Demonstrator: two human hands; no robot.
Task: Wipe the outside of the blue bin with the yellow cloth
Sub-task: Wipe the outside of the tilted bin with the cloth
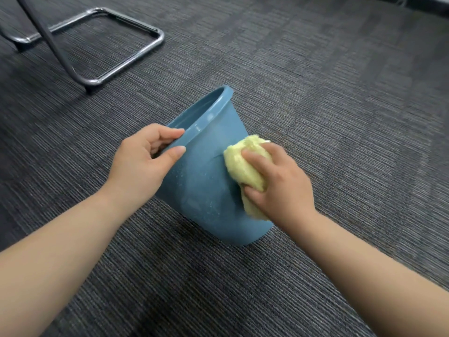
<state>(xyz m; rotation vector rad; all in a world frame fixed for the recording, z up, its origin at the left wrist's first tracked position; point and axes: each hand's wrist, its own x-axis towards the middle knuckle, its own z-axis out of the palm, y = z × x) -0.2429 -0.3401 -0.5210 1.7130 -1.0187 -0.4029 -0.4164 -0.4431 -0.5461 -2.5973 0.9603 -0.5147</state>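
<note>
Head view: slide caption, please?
Left hand grips the rim of a tilted blue bin; right hand presses a yellow cloth to its side.

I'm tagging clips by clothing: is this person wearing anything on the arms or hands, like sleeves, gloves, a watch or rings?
Nothing visible. No sleeve shows anywhere up to the frame's edge. The left hand and right hand have no gloves, rings, watch or bracelet; the nails that show look short and unpainted.
</note>
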